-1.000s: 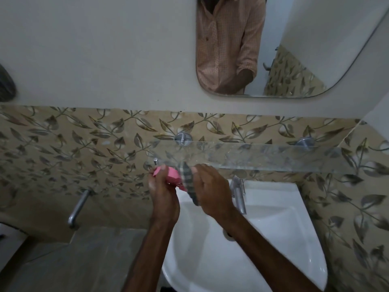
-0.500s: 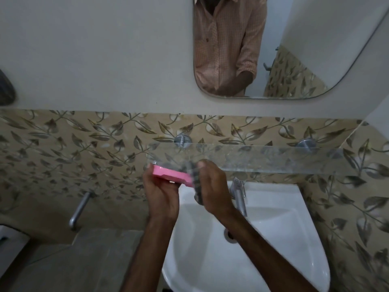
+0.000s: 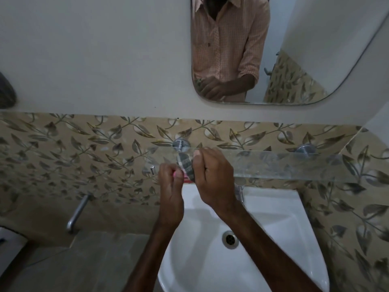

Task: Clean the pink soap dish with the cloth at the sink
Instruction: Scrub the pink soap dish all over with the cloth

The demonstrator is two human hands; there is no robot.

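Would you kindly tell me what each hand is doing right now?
Left hand: closed, holding the pink plastic soap dish, mostly hidden.
Right hand: closed, holding the dark checked cloth against the dish.

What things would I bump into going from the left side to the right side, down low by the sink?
Wall spout → left hand → checked cloth → right hand → sink drain → glass shelf's right bracket. The pink soap dish is mostly hidden between the hands, so I left it out.

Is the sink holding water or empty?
Empty. The white sink basin looks dry, and its drain is uncovered with no pooled water around it.
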